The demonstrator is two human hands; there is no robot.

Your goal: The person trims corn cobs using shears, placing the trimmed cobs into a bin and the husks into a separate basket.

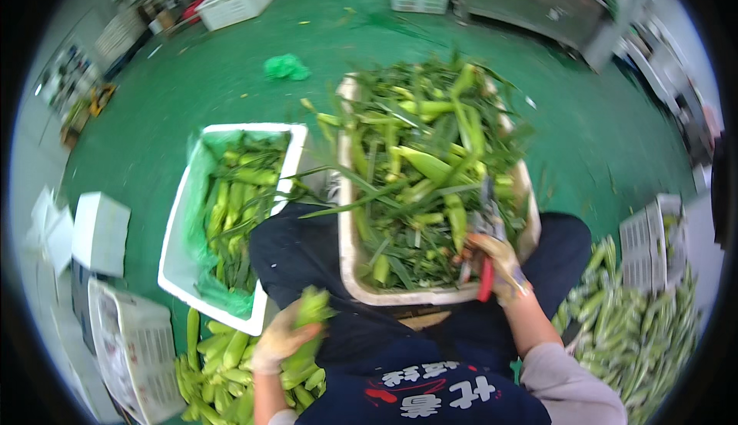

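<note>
My gloved left hand [285, 332] grips an ear of corn in its green husk [311, 315], held low at my left side above a heap of husked-on corn ears [230, 361]. In my gloved right hand [496, 260] is a pair of pruning shears [488, 211] with red handles, its blades pointing away from me over the waste. Between my knees stands a white plastic tub [444, 296], heaped with corn husk leaves, stalk ends and trimmings [415, 182]. To its left is a white foam box [177, 234] lined with a green plastic bag, holding corn ears [236, 200].
Many more corn ears [634, 332] lie piled on the right beside a white crate [643, 246]. A white basket [135, 350] stands at the left. On the green floor ahead lies a crumpled green bag [286, 67]. White crates [235, 2] and a metal table [533, 1] stand farther off.
</note>
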